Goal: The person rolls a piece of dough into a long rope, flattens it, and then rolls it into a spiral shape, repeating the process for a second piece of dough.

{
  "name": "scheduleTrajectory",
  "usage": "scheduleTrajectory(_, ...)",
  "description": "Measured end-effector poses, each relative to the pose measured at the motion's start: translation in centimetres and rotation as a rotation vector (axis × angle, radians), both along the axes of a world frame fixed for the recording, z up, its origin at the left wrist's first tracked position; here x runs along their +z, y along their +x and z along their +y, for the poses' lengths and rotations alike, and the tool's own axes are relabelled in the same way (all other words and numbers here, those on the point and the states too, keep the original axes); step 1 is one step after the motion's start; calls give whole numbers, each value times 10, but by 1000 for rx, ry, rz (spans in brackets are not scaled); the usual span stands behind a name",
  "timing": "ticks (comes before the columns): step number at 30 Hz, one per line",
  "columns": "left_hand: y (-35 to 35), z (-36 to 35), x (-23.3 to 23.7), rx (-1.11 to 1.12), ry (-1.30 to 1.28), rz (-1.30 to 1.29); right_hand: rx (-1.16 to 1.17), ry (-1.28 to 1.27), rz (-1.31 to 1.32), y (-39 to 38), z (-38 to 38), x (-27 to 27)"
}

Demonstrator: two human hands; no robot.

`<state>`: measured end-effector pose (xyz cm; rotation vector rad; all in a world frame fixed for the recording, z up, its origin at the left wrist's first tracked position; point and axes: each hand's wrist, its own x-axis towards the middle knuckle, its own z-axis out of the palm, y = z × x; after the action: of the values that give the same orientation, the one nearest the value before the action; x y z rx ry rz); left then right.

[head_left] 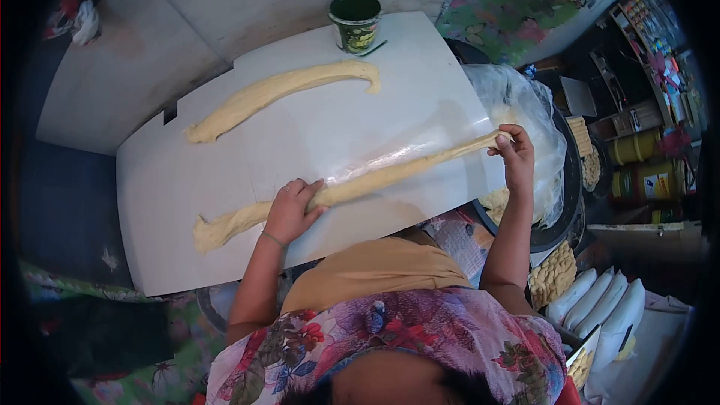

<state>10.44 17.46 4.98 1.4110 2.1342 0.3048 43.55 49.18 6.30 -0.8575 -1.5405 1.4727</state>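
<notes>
A: Reading left to right, how are the strands lying on the bench (172,195)?

B: The rear strand (281,97) is curving along the far edge, left of centre. The front strand (375,182) is running from near the left end, beside the near edge, to the right edge.

A: State of the left hand (291,206)?

B: It is curving half-open, palm down, over the front strand left of its middle. Whether it is gripping or merely pressing, I cannot tell.

A: And the tub (355,26)?

B: It is standing at the far edge, a green stick (373,49) lying beside it. Its label is showing large pale lettering, too small to read.

A: State of the right hand (516,151)?

B: It is closing thumb and fingers on the strand's thin tip at the right edge. As a judgement, good handling calls for a light pinch, even tension and steady left-hand support; the slim right part is likely tearing first under a hard pull.

A: Beyond the right edge?

B: A clear bag (525,97) is lining a black basin (574,187). Farther right, a yellow drum (634,184) is bearing a label; I am making out no brand.
</notes>
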Motion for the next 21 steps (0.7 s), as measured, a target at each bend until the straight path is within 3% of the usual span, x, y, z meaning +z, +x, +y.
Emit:
scheduleTrajectory(1,2,5,2,-44,-17,-31,-39,-34,-81,8,11,-17)
scheduleTrajectory(4,22,25,-17,-314,274,297,-31,647,-751,20,25,-77)
scheduleTrajectory(7,41,58,-40,-378,231,461,-74,682,-888,21,12,-86)
scheduleTrajectory(14,83,140,-43,-582,266,311,108,641,-679,33,32,-82)
scheduleTrajectory(17,118,179,-42,-652,311,293,169,340,-323,43,51,-95)
scheduleTrajectory(21,151,210,-56,-692,327,298,184,221,-234,52,63,-104)
